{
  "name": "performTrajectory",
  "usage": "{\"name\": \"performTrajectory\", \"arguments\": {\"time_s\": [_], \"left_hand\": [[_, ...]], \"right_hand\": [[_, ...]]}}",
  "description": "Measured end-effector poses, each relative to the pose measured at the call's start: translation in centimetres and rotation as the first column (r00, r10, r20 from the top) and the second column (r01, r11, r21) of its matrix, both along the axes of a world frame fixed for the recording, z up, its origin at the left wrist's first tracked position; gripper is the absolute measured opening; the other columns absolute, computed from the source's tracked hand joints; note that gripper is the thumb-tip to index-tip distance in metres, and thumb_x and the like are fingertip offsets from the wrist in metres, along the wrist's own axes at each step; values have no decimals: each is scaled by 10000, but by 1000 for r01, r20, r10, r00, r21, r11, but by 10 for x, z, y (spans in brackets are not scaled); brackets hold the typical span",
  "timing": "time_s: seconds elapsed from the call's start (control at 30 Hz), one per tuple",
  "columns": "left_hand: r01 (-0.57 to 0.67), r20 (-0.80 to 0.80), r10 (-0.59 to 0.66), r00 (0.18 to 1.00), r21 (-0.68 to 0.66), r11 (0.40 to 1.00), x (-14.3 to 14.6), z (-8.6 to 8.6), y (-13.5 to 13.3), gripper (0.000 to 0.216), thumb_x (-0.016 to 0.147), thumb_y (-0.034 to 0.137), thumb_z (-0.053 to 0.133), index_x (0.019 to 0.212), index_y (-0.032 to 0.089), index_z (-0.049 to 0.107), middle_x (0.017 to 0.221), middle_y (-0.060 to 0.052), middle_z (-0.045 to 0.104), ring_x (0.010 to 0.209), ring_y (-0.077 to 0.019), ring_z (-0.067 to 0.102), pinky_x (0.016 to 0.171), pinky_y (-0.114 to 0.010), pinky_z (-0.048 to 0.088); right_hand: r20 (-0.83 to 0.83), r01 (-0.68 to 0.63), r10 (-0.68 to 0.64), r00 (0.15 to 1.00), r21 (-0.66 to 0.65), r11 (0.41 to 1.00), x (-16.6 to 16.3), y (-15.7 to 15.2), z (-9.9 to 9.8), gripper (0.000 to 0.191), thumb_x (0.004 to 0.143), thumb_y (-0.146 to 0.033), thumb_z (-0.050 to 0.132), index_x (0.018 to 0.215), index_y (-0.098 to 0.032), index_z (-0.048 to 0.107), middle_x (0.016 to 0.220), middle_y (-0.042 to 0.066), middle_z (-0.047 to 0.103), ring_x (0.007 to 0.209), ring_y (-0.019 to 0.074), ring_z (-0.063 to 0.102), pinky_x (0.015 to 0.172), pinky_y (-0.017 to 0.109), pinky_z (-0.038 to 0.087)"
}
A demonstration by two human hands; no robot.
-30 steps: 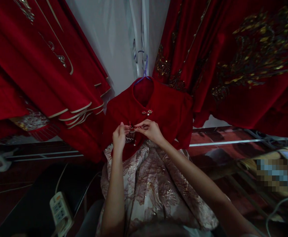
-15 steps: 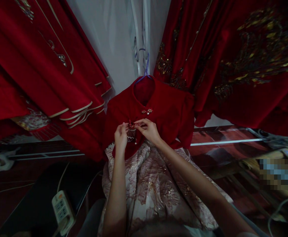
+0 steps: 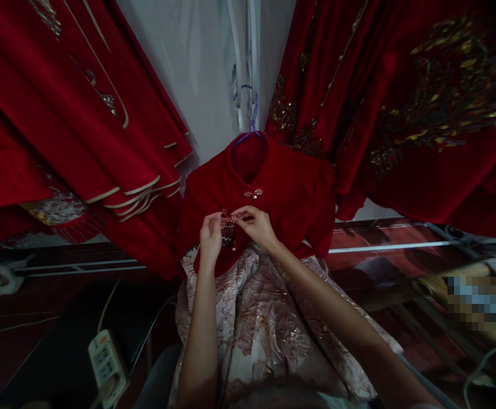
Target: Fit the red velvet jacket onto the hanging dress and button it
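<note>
A red mandarin-collar top (image 3: 290,182) hangs from a purple hanger (image 3: 253,113) before me, a jewelled clasp (image 3: 253,193) below its collar. Against its front is a beaded tassel ornament (image 3: 228,232) with dangling strands. My left hand (image 3: 211,236), fingers closed, pinches the ornament's left side. On the other side my right hand (image 3: 255,226) is closed too, thumb and fingertips pinching its upper right edge. My fingers partly hide the ornament, so I cannot tell whether it is attached to the top. Pale brocade fabric (image 3: 269,318) with a shiny pattern lies below my hands.
Red garments with light piping (image 3: 137,130) hang at left, and sequinned red garments (image 3: 401,113) at right. A white metal rail (image 3: 392,246) runs low behind. At lower left, a power strip (image 3: 107,363) rests on a dark surface (image 3: 61,352).
My left hand has shifted slightly right, covering more of the ornament's left side. My right hand stays nearly in place, still pinching it.
</note>
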State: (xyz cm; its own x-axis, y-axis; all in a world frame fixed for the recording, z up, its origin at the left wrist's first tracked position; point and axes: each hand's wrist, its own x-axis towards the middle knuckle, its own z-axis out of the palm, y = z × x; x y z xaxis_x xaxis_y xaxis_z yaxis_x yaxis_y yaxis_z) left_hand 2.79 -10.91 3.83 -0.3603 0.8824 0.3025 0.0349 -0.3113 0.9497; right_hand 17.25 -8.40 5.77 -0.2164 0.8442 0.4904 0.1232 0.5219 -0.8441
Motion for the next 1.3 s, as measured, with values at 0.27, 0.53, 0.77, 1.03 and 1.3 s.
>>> {"name": "performTrajectory", "arguments": {"time_s": [0.27, 0.53, 0.77, 1.03, 1.3], "left_hand": [[-7, -40, 8, 999, 29, 1000, 2, 4, -5, 234, 703, 282, 677, 864, 115, 644, 877, -82, 696, 807, -145, 665, 812, -295, 537], [-40, -62, 41, 997, 14, 999, 3, 7, -7, 286, 663, 250, 723, 912, 113, 683, 914, -101, 729, 822, -165, 691, 799, -299, 557], [-55, -108, 57, 993, 17, 998, 2, 7, -11, 247, 690, 240, 693, 899, 109, 699, 859, -89, 733, 759, -159, 692, 758, -296, 567], [38, -162, -31, 986, 42, 998, -3, 9, -16, 245, 726, 210, 650, 961, 156, 603, 943, -65, 687, 865, -140, 667, 815, -292, 544], [100, -367, -183, 912, -233, 967, -10, -40, -39, 392, 636, 334, 755, 915, 164, 537, 855, -39, 610, 760, -140, 614, 708, -285, 510]], "right_hand": [[52, 67, -70, 996, 64, 996, -7, -1, 2, 133, 811, -234, 610, 918, -213, 686, 875, 9, 669, 737, 105, 636, 625, 190, 531], [-21, 68, -66, 998, 101, 993, -10, -12, 4, 136, 838, -233, 582, 915, -207, 690, 871, 13, 632, 752, 96, 619, 627, 175, 543], [-28, 69, -67, 997, 113, 991, -12, -13, 4, 149, 848, -208, 550, 907, -201, 686, 867, 17, 615, 754, 96, 612, 659, 187, 552], [19, -8, 7, 1000, 102, 995, -2, -17, 5, 172, 883, -232, 489, 975, -208, 633, 946, 24, 656, 843, 113, 642, 698, 213, 551], [414, 40, -87, 906, 121, 992, 53, -21, -7, 189, 844, -164, 493, 994, -209, 599, 840, 12, 649, 733, 118, 608, 683, 236, 472]]}}
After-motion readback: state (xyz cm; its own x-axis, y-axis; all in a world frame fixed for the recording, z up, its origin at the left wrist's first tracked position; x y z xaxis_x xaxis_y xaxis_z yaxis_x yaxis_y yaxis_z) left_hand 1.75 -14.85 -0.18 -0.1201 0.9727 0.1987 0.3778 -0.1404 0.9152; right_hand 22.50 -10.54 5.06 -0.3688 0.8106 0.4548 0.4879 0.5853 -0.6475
